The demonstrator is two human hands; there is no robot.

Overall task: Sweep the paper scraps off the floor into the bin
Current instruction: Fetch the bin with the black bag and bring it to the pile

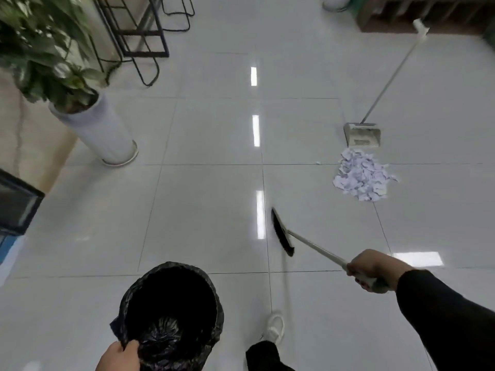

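The left hand [117, 356] is cut off by the bottom edge. The broom head [281, 232] is blurred. The dustpan's handle top [420, 26] blurs against dark furniture. The plant [40, 49] runs past the left edge, perhaps a houseplant.

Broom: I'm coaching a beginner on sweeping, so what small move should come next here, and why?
Probably swing the broom right, behind the paper scraps. The right hand holds it with the head well short of the heap, and the dustpan stands open just beyond, so a push from this side would drive the scraps in.
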